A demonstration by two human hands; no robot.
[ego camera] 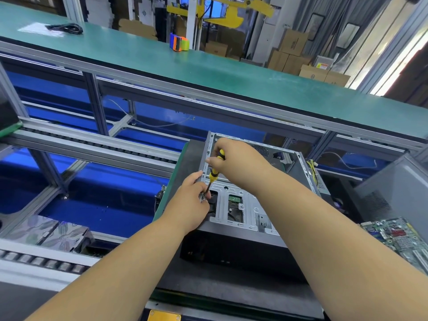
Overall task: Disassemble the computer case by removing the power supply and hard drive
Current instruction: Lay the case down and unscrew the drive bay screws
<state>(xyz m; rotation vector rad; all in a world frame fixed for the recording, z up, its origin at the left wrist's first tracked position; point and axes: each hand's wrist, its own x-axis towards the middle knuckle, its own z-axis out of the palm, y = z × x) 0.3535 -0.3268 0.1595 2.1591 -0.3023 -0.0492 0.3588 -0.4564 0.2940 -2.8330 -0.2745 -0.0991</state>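
Observation:
An open grey computer case lies on its side on a dark pallet in front of me. Inside it, a metal drive cage shows the hard drive's green circuit board through a cut-out. My right hand grips the yellow-and-black handle of a screwdriver that points down and left. My left hand pinches the screwdriver's shaft near its tip at the case's left edge. A power supply with yellow wires shows at the case's far right side.
A green motherboard lies at the right. A grey case panel stands behind it. A green shelf with a black cable and a tape dispenser runs above the conveyor rails.

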